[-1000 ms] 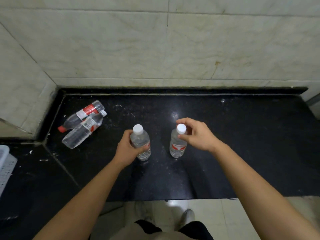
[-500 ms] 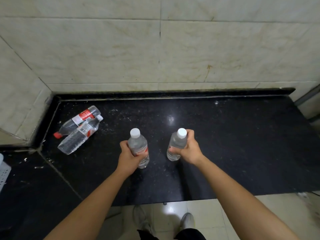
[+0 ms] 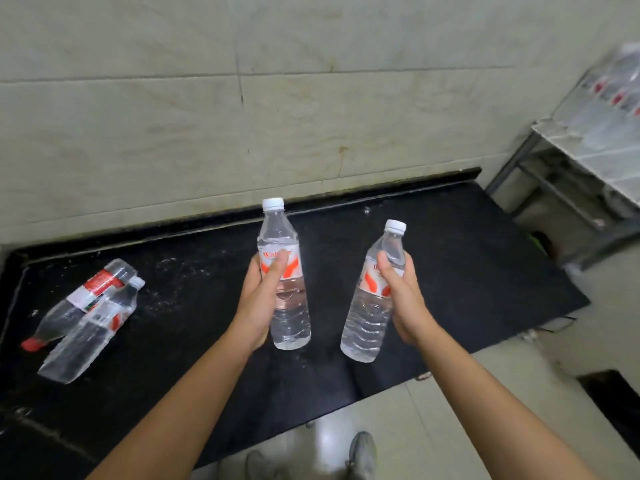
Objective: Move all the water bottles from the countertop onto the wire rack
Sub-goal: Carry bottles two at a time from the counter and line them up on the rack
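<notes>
My left hand (image 3: 260, 299) grips a clear water bottle (image 3: 287, 317) with a white cap and red-and-white label, held upright above the black countertop (image 3: 450, 265). My right hand (image 3: 403, 299) grips a second white-capped bottle (image 3: 367, 327), tilted slightly right. Two more bottles lie on their sides at the counter's left end: one with a red cap (image 3: 74, 306) and one with a white cap (image 3: 90, 334) resting against it. The wire rack (image 3: 585, 157) stands at the far right, blurred, with several bottles (image 3: 616, 88) on its upper shelf.
A tiled wall (image 3: 242, 116) rises behind the counter. Pale floor tiles (image 3: 519, 341) run between the counter's right end and the rack. My shoes (image 3: 360, 455) show at the bottom edge. A dark object (image 3: 613, 393) sits on the floor at lower right.
Both hands have lifted their bottles off the countertop. The view has swung right, bringing the wire rack into sight.
</notes>
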Demonstrator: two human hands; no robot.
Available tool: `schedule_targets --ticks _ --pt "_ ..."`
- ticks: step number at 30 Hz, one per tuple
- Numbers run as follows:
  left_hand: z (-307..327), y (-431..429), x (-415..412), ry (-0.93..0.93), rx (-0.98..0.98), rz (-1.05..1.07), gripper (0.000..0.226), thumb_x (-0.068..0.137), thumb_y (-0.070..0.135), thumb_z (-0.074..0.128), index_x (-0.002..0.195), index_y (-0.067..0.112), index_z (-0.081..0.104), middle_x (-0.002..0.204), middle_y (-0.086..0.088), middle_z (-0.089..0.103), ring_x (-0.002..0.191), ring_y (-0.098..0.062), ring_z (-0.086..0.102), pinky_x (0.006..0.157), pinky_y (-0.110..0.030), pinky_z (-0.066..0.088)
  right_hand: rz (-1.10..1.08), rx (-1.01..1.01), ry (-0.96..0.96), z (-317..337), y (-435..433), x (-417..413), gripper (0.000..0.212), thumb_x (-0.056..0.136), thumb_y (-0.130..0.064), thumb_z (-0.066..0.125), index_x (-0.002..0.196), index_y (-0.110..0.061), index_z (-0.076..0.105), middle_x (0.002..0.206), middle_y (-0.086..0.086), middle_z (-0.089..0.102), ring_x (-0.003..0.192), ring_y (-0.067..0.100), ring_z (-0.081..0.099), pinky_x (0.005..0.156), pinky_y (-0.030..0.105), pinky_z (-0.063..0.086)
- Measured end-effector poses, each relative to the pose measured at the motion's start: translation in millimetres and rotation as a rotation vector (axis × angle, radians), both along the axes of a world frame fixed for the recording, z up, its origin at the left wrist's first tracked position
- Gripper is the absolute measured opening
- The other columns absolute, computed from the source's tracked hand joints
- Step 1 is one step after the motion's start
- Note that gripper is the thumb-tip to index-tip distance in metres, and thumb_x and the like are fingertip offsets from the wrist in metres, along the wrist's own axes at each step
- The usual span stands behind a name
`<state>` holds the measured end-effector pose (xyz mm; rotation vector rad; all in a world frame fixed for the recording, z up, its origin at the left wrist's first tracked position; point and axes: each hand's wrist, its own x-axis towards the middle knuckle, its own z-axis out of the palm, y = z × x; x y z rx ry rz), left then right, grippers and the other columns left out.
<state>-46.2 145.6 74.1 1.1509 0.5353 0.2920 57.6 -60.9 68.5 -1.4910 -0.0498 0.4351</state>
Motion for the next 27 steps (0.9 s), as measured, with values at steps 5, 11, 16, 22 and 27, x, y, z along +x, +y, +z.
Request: schedule_targets --ticks 5,11,16,22,27 --pt "19 -56 30 -0.035 -0.05 -0.114 0.057 0.083 0.055 0.068 0.127 0.019 0.058 0.102 -0.009 0.071 0.085 -0.022 0.071 0.075 -0.04 0.057 -0.154 0.131 0.124 32 -58 -7 0.071 0.087 -0.068 0.061 0.125 -0.008 0.056 0.096 0.015 0.064 0.082 0.026 0.066 0.083 0.047 0.058" --pt "45 -139 50 -0.086 -0.005 -0.225 0.058 0.083 0.059 0.068 0.122 0.017 0.058 0.096 -0.007 0.07 0.082 -0.023 0.07 0.076 -0.042 0.056 -0.262 0.109 0.082 65 -144 -8 0.073 0.086 -0.071 0.06 0.122 -0.007 0.061 0.095 0.015 0.07 0.084 0.029 0.07 0.088 0.05 0.059" --pt "61 -230 55 -0.13 0.075 -0.259 0.064 0.069 0.057 0.081 0.114 0.015 0.061 0.091 -0.007 0.069 0.077 -0.022 0.068 0.07 -0.039 0.056 -0.325 0.099 0.022 72 -230 -14 0.084 0.07 -0.077 0.067 0.121 -0.01 0.063 0.106 0.021 0.072 0.088 0.031 0.073 0.089 0.054 0.058" --pt "70 -365 62 -0.141 0.234 -0.345 0.062 0.061 0.055 0.086 0.106 0.017 0.066 0.091 -0.01 0.07 0.077 -0.025 0.065 0.072 -0.044 0.056 -0.427 0.24 0.01 79 -353 -19 0.055 0.079 -0.057 0.075 0.106 -0.011 0.063 0.087 0.015 0.069 0.074 0.027 0.067 0.08 0.048 0.052" --pt "86 -457 81 -0.158 0.305 -0.423 0.061 0.063 0.059 0.079 0.106 0.017 0.067 0.093 -0.007 0.072 0.083 -0.023 0.067 0.08 -0.043 0.057 -0.532 0.28 -0.014 86 -449 -17 0.03 0.094 -0.039 0.068 0.107 -0.012 0.064 0.081 0.01 0.071 0.066 0.021 0.067 0.067 0.034 0.055"
